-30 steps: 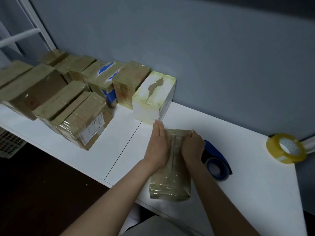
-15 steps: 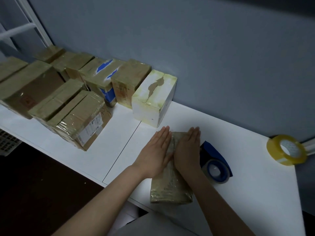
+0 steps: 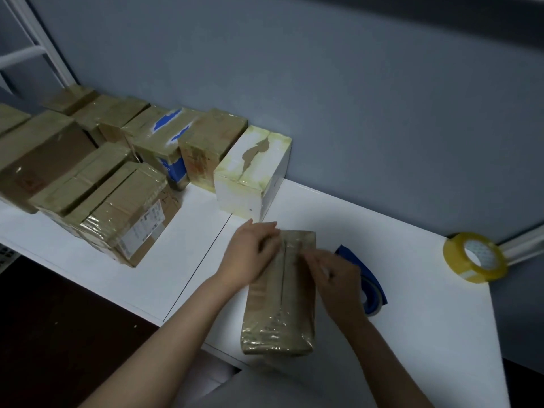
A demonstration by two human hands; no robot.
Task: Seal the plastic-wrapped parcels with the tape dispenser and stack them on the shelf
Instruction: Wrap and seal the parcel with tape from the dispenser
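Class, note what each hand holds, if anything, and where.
The brown plastic-wrapped parcel, near its far end: left hand on the top left edge, right hand with curled fingers on top, perhaps pinching the wrap. Blur hides either grip.
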